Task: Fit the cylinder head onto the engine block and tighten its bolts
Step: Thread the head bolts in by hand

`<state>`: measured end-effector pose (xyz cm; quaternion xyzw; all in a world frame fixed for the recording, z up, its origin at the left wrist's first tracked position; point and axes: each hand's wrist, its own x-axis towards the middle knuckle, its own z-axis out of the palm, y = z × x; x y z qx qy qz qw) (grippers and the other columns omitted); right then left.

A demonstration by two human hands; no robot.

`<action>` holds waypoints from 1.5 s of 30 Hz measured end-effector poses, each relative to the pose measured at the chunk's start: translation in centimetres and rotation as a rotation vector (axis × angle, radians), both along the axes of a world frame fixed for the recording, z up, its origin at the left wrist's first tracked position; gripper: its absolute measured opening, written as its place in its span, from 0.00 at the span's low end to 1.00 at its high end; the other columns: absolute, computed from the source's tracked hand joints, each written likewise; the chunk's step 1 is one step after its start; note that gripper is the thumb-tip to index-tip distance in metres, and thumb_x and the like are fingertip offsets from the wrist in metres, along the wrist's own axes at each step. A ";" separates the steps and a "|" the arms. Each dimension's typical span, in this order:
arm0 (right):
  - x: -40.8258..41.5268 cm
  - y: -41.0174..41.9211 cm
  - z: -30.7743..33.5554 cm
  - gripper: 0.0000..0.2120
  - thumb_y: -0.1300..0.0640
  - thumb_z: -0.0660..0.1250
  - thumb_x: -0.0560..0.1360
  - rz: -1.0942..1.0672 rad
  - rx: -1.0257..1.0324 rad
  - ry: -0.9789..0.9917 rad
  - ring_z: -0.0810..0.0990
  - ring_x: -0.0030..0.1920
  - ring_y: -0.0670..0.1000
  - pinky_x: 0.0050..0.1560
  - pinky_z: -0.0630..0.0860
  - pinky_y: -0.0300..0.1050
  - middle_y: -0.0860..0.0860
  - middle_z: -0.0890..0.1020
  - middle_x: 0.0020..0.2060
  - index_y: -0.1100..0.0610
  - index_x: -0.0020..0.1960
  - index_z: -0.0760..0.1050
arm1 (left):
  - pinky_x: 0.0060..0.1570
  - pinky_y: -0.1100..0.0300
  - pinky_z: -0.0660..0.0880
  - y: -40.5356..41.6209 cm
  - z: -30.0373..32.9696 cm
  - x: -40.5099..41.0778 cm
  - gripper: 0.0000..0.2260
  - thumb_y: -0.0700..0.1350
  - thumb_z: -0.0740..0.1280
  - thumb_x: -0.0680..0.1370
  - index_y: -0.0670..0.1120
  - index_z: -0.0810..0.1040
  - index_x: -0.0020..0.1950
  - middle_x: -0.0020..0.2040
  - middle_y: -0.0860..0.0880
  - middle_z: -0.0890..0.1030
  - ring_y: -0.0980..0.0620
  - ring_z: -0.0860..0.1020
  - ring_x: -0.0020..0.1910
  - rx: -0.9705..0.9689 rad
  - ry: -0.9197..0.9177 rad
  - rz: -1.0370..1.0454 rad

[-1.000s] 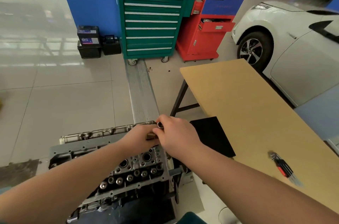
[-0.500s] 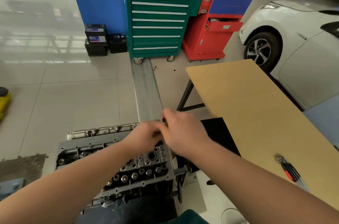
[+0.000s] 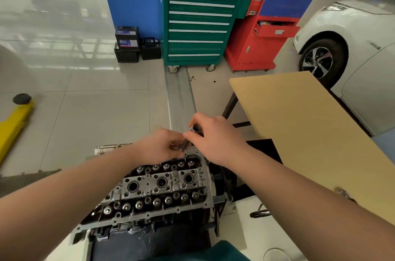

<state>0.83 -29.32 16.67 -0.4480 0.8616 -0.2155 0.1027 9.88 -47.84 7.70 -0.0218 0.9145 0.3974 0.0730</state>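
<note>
Head-camera view of a workshop floor. The cylinder head (image 3: pixel 158 186) sits on the engine block (image 3: pixel 149 237) in the lower centre, its valve gear and three plug wells exposed. Both hands meet above its far end: the right hand (image 3: pixel 215 139) grasps a short metal socket tool (image 3: pixel 189 138), fingers curled round its upper end, the tool tilted down toward the left; the left hand (image 3: pixel 160 145) pinches the tool's lower tip, with a small metal part at its fingertips that is too small to identify. To the right stands a brown-topped table (image 3: pixel 299 128). Behind are a green tool cabinet (image 3: pixel 201 21), a red tool cabinet (image 3: pixel 271 25) and a white car (image 3: pixel 352 43).
</note>
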 end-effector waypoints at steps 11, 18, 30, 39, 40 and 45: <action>0.7 -1.5 -2.1 0.15 0.39 0.65 0.79 0.050 0.066 0.027 0.73 0.40 0.47 0.33 0.61 0.36 0.41 0.71 0.39 0.48 0.58 0.75 | 0.62 0.50 0.80 -0.7 -3.7 1.0 0.10 0.43 0.78 0.76 0.57 0.85 0.51 0.48 0.58 0.87 0.60 0.85 0.52 0.179 -0.052 0.114; 0.8 -1.3 -2.1 0.16 0.39 0.64 0.80 0.060 0.102 0.039 0.74 0.42 0.49 0.34 0.64 0.40 0.45 0.76 0.42 0.49 0.60 0.75 | 0.63 0.49 0.79 0.1 -4.2 0.8 0.07 0.41 0.78 0.76 0.52 0.85 0.50 0.48 0.54 0.88 0.56 0.85 0.53 0.230 -0.071 0.132; 1.3 -1.4 -1.2 0.16 0.39 0.63 0.80 0.058 0.093 0.046 0.75 0.42 0.50 0.37 0.67 0.46 0.44 0.74 0.41 0.49 0.60 0.75 | 0.63 0.52 0.79 0.2 -3.5 1.1 0.11 0.41 0.77 0.76 0.57 0.86 0.49 0.48 0.54 0.88 0.57 0.85 0.52 0.284 -0.047 0.120; 1.5 -1.6 -0.9 0.15 0.40 0.64 0.80 0.060 0.079 0.047 0.76 0.42 0.51 0.38 0.68 0.46 0.45 0.75 0.41 0.50 0.59 0.75 | 0.54 0.67 0.77 -0.1 -3.5 1.6 0.14 0.45 0.78 0.75 0.66 0.83 0.47 0.46 0.56 0.87 0.59 0.85 0.50 0.236 -0.009 0.100; 1.5 -1.7 -1.0 0.15 0.40 0.64 0.80 0.056 0.083 0.048 0.76 0.42 0.51 0.38 0.68 0.46 0.45 0.75 0.41 0.50 0.59 0.75 | 0.55 0.65 0.78 0.0 -3.6 1.7 0.15 0.44 0.78 0.75 0.66 0.83 0.47 0.46 0.56 0.87 0.59 0.85 0.50 0.241 -0.004 0.108; 2.0 -1.6 -0.5 0.16 0.39 0.63 0.80 0.119 0.126 0.069 0.76 0.43 0.51 0.34 0.66 0.41 0.44 0.75 0.41 0.50 0.59 0.74 | 0.55 0.61 0.79 0.1 -3.5 2.0 0.17 0.39 0.78 0.75 0.64 0.83 0.45 0.45 0.57 0.87 0.59 0.85 0.49 0.242 0.027 0.094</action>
